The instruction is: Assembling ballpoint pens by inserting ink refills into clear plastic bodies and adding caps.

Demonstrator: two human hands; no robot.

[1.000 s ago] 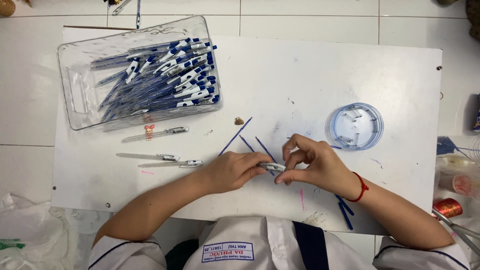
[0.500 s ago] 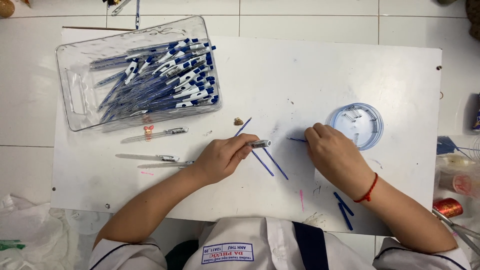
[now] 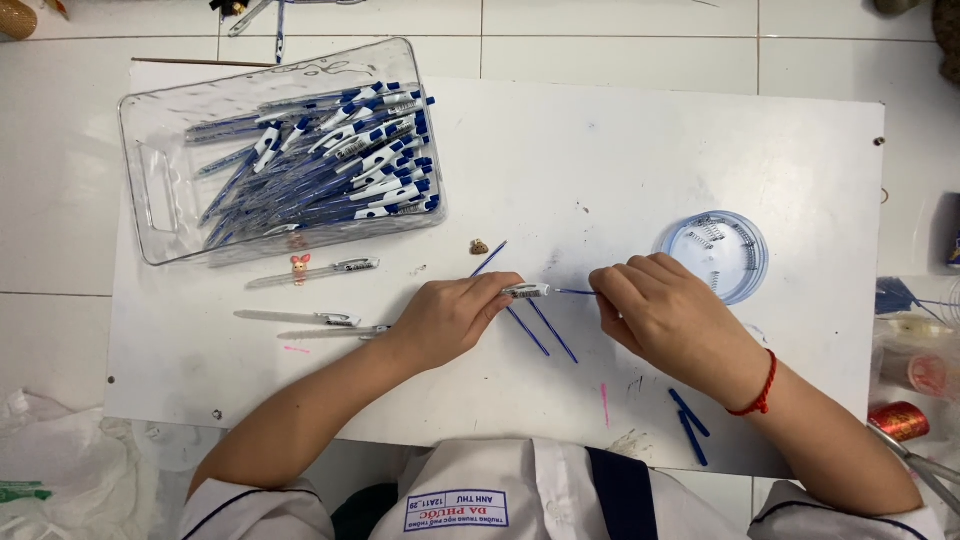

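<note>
— Fingers of the left hand (image 3: pixel 455 318) are pinching a clear pen barrel (image 3: pixel 526 291) at its end, and the barrel is lying almost level above the white table (image 3: pixel 640 150). Are you seeing the other hand?

— Yes. The right hand (image 3: pixel 672 318) is closing its fingertips narrowly on a thin blue refill (image 3: pixel 574 292), which is pointing toward the open end of the barrel. The refill is touching the barrel or just entering it; I cannot tell which.

— What is lying under the hands?

— Two more blue refills (image 3: pixel 540 330) are lying slanted on the table, partly under the left hand. Two short blue pieces (image 3: pixel 689 424) are resting near the right wrist.

— And further away?

— A clear plastic tray (image 3: pixel 150 190) is standing at the far left corner, and finished blue and white pens (image 3: pixel 330 160) are filling it in a heap. Three clear barrels (image 3: pixel 315 300) are lying just below the tray, apart from it. A round clear lid (image 3: pixel 714 256) with small metal springs (image 3: pixel 708 235) inside is sitting just beyond the right hand.
</note>
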